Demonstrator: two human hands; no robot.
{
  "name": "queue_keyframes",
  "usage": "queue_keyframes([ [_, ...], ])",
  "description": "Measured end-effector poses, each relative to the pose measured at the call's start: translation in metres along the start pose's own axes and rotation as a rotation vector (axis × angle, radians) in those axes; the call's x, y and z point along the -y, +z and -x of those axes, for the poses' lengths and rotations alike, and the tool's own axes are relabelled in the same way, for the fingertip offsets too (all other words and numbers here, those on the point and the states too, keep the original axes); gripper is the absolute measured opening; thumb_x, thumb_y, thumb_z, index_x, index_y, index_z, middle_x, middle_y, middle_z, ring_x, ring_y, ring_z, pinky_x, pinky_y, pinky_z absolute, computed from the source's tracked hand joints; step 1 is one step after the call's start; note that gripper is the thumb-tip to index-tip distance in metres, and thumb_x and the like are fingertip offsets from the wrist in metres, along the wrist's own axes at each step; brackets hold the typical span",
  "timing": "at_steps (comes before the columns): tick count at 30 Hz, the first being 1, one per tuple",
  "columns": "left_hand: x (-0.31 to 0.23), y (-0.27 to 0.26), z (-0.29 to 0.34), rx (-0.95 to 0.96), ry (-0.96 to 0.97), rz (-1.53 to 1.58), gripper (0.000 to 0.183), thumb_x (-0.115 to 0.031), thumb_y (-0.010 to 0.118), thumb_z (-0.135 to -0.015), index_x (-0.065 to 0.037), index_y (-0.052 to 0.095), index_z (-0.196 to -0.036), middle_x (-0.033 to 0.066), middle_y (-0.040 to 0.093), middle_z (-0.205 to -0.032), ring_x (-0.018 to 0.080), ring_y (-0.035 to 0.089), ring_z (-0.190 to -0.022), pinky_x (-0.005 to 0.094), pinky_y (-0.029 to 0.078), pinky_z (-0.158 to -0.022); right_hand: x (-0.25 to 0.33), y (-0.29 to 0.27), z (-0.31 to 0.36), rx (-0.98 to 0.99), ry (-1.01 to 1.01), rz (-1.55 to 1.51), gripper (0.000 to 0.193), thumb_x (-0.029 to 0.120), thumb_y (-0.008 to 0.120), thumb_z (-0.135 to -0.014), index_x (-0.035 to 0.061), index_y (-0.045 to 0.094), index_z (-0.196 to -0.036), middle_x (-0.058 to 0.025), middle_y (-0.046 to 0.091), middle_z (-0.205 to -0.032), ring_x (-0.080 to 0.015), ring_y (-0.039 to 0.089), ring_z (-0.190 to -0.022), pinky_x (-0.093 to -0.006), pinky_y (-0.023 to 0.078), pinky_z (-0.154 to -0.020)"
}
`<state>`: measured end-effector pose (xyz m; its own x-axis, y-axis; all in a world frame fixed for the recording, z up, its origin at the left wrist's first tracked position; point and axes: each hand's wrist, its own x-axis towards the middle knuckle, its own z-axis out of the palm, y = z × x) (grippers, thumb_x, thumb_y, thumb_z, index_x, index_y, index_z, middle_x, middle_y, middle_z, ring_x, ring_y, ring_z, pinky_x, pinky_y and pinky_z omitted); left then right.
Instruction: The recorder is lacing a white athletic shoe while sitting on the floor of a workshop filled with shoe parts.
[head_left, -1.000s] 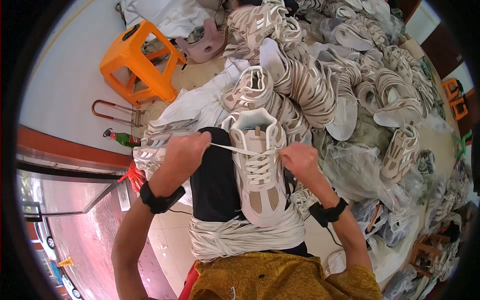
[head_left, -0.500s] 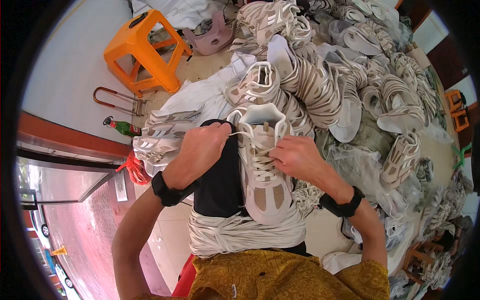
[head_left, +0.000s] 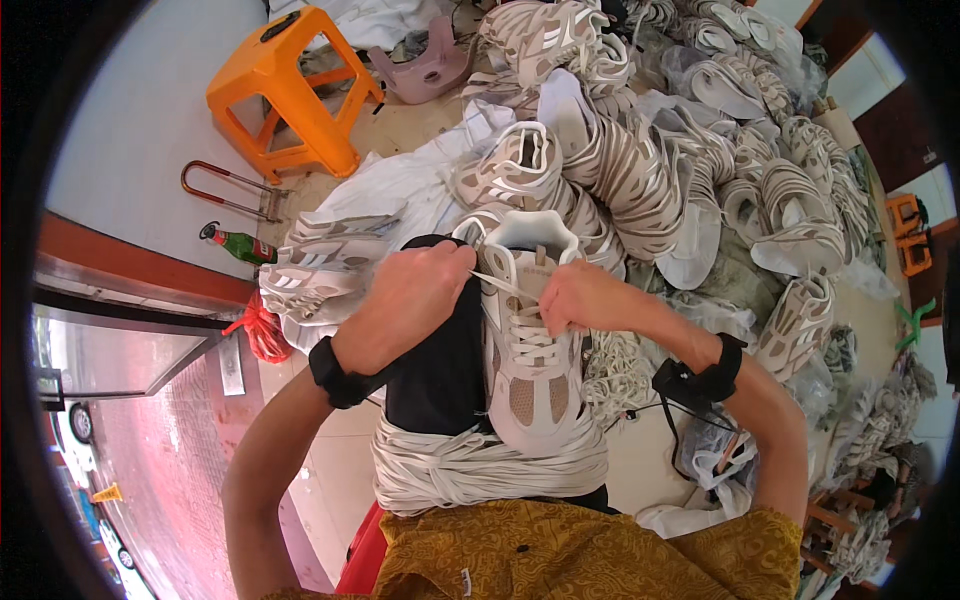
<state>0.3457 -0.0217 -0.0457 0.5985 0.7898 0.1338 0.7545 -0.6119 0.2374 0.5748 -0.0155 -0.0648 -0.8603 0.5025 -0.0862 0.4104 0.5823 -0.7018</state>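
A beige and white sneaker upper (head_left: 540, 390) lies across my lap, toe toward me, its lacing partly crossed over the tongue. My left hand (head_left: 415, 300) is closed in a pinch on a cream shoelace (head_left: 500, 284), left of the collar. The lace runs taut across the tongue to my right hand (head_left: 588, 297), whose fingers are also closed on it at the right eyelet row. Beneath the toe, a thick bundle of cream laces (head_left: 480, 470) lies tied over my thighs. Black cloth (head_left: 430, 370) covers the leg under my left hand.
Stacked shoe uppers (head_left: 640, 190) fill the floor ahead and to the right. More uppers (head_left: 330, 262) lie on the left, near a green bottle (head_left: 240, 246) and red string (head_left: 264, 335). An orange stool (head_left: 285, 95) stands far left. Loose laces (head_left: 615, 380) hang beside my right leg.
My left hand has shifted slightly right. The right hand has turned and its forearm has swung outward to the right. The lace between the hands now looks straighter.
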Motion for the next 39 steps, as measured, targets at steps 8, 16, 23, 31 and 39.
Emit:
queue_keyframes([
  [8, -0.004, 0.010, -0.002, -0.009, 0.040, -0.016, 0.005, -0.011, 0.052, -0.077, -0.007, 0.051, -0.076, 0.0095, 0.051, -0.066, 0.0289, 0.054, -0.062, 0.0385, 0.044, -0.053, 0.015, 0.012, 0.011, -0.160, 0.290, 0.189, 0.011, 0.015, 0.062, -0.056, 0.0057, 0.060, -0.061, -0.0071, 0.053, -0.051, -0.0182, 0.050, -0.045, -0.0291, 0.039, -0.046],
  [16, -0.007, 0.010, -0.006, 0.009, 0.082, -0.006, 0.004, -0.011, 0.051, -0.076, -0.007, 0.050, -0.075, 0.0096, 0.052, -0.066, 0.0293, 0.055, -0.062, 0.0386, 0.044, -0.053, -0.002, -0.011, 0.010, 0.080, 0.171, -0.397, 0.012, 0.010, 0.059, -0.056, -0.0019, 0.057, -0.058, -0.0016, 0.044, -0.044, -0.0081, 0.040, -0.039, -0.0245, 0.029, -0.039],
  [23, 0.011, -0.008, -0.002, 0.054, 0.105, -0.059, 0.004, -0.008, 0.048, -0.073, -0.004, 0.050, -0.072, 0.0119, 0.053, -0.069, 0.0313, 0.055, -0.065, 0.0392, 0.044, -0.056, -0.003, -0.012, 0.013, 0.000, 0.360, -0.197, 0.012, 0.013, 0.058, -0.059, 0.0008, 0.058, -0.059, -0.0059, 0.050, -0.046, -0.0120, 0.049, -0.043, -0.0267, 0.036, -0.043],
  [31, 0.048, -0.012, 0.035, -0.038, -0.038, -0.085, 0.010, -0.003, 0.053, -0.067, -0.002, 0.054, -0.077, 0.0116, 0.053, -0.074, 0.0283, 0.055, -0.071, 0.0369, 0.044, -0.058, -0.048, 0.016, 0.041, -0.388, 0.336, 0.141, 0.015, 0.016, 0.061, -0.062, 0.0036, 0.062, -0.070, -0.0066, 0.057, -0.055, -0.0158, 0.057, -0.050, -0.0281, 0.044, -0.049],
  [39, 0.010, -0.025, 0.007, -0.166, 0.045, -0.319, 0.009, -0.002, 0.052, -0.070, -0.003, 0.055, -0.079, 0.0122, 0.051, -0.075, 0.0280, 0.053, -0.072, 0.0341, 0.043, -0.058, -0.054, 0.087, 0.059, -0.460, 0.702, -0.835, 0.012, 0.004, 0.059, -0.059, -0.0040, 0.056, -0.068, -0.0064, 0.055, -0.053, -0.0113, 0.049, -0.038, -0.0230, 0.036, -0.036],
])
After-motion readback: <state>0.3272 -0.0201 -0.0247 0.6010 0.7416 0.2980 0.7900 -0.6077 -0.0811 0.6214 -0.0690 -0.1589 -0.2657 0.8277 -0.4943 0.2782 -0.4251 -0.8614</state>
